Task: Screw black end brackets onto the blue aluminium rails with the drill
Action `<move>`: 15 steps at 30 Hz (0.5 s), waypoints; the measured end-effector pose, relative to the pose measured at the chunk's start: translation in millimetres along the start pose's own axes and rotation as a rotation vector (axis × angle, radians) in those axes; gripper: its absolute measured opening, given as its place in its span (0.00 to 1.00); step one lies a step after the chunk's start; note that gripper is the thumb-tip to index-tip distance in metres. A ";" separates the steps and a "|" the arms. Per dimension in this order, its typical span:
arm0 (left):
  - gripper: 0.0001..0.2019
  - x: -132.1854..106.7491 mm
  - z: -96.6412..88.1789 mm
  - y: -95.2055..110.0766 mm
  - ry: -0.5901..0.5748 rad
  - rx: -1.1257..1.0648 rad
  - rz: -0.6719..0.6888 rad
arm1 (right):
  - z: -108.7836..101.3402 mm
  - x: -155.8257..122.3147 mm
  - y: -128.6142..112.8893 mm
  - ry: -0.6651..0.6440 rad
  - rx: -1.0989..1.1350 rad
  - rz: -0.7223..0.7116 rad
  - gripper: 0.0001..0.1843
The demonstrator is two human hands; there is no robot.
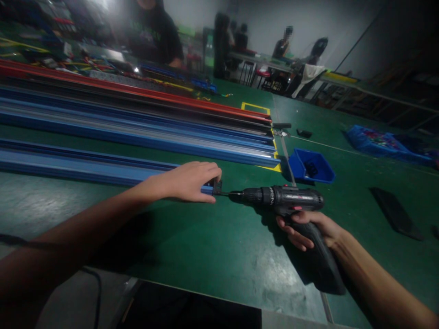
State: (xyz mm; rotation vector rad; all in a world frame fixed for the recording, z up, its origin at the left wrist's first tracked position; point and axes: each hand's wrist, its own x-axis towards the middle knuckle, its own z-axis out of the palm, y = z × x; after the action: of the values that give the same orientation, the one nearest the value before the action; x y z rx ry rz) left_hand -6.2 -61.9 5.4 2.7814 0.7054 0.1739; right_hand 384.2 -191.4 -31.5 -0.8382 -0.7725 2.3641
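Note:
My left hand (pixel 194 181) is wrapped over the right end of a long blue metal profile (pixel 85 167) lying on the green table. A small black end piece (pixel 217 186) sits at that end, by my fingertips. My right hand (pixel 310 228) grips the handle of a black cordless drill (pixel 298 198) with red details. The drill points left, its bit meeting the black end piece. Whether the bit sits in a screw is too small to tell. Part of the profile's end is hidden under my left hand.
Behind lie several long blue, black and red profiles (pixel 171 93). To the right stand a blue bin (pixel 324 172) with black parts inside, a dark flat object (pixel 396 212) and a blue tray (pixel 373 139) of small parts. A person (pixel 154 36) is across the table.

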 end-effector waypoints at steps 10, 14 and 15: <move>0.20 -0.9 1.6 -1.1 0.009 -0.002 0.001 | 0.1 -0.5 0.4 0.022 -0.019 -0.026 0.16; 0.20 -0.2 1.2 -0.6 0.007 0.003 0.001 | -0.3 0.1 0.0 0.016 -0.017 -0.025 0.16; 0.20 0.0 1.0 -0.4 0.005 0.003 0.000 | 0.0 0.3 0.1 0.012 -0.012 -0.025 0.16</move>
State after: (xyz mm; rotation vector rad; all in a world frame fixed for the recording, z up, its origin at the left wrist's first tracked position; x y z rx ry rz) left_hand -6.1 -61.8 4.3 2.7841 0.7080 0.1805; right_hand 384.0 -191.3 -31.7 -0.8421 -0.7892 2.3322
